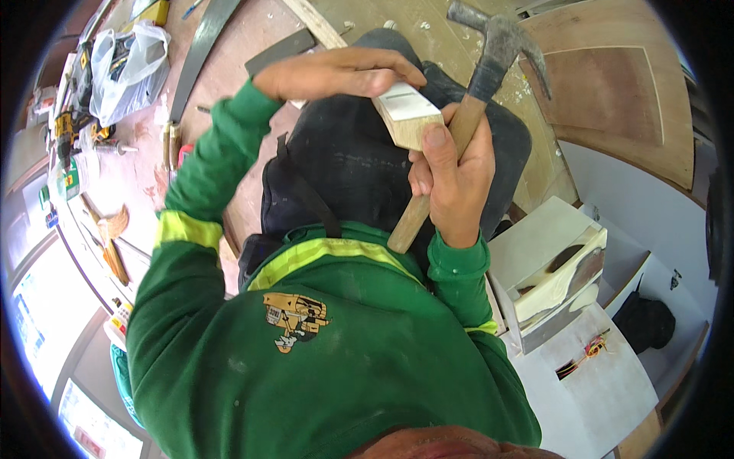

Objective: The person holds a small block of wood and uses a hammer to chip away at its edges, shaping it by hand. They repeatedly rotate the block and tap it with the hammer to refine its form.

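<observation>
My right hand point(462, 172) is closed around the wooden handle of a claw hammer point(495, 57), whose dark metal head points away from me. The same hand pinches a short wood block point(417, 130) between thumb and fingers, just left of the handle. The block's upper face is white with a dark slot-like line, and bare wood shows on its side. My left hand point(336, 74) reaches across from the left with its fingers stretched out flat, at the far end of the block. Whether it presses on the white face is hard to tell.
On the left lie a handsaw point(200, 57), a dark flat block point(279, 50), a white plastic bag point(130, 69), a yellow-and-black power drill point(67, 130) and a wooden-handled tool point(111, 245). White cabinet parts point(547, 268) and a brown wood panel point(612, 99) stand at the right.
</observation>
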A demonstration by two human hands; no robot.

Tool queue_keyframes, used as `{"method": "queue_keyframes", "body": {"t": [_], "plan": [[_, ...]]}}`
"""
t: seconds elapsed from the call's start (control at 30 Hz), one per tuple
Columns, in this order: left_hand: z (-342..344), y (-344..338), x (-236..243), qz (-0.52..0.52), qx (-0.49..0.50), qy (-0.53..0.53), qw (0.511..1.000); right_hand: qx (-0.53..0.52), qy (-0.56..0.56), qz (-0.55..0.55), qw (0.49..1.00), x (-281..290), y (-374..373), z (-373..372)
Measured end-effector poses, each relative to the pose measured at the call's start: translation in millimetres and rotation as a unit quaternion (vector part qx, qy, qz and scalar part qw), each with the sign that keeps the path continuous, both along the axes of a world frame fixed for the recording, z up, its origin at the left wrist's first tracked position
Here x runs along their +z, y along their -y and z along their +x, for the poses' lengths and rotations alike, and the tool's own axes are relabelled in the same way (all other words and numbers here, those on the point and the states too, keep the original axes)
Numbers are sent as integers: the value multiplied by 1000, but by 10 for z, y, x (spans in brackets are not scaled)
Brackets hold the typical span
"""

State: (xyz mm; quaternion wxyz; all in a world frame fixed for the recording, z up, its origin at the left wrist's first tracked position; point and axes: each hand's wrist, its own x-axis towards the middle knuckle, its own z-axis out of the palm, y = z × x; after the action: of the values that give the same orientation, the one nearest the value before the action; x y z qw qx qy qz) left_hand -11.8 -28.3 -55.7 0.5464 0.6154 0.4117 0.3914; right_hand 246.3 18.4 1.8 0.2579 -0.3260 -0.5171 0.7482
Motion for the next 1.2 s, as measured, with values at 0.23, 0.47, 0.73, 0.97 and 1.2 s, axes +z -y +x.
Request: {"method": "queue_keyframes", "body": {"t": [0.23, 0.47, 0.73, 0.97, 1.2], "plan": [[-179, -453, -42, -98, -174, -42, 979, 18, 7, 10, 1000, 55, 45, -56], [-229, -559, -32, -147, -209, -14, 967, 28, 14, 25, 999, 82, 18, -49], [-227, -525, -105, -163, -173, 12, 971, 21, 13, 21, 999, 80, 28, -58], [-198, -553, -42, -182, -200, 6, 963, 40, 28, 25, 998, 106, 57, -55], [-271, -465, -183, -179, -147, 23, 972, 42, 15, -2, 999, 82, 45, 0]]}}
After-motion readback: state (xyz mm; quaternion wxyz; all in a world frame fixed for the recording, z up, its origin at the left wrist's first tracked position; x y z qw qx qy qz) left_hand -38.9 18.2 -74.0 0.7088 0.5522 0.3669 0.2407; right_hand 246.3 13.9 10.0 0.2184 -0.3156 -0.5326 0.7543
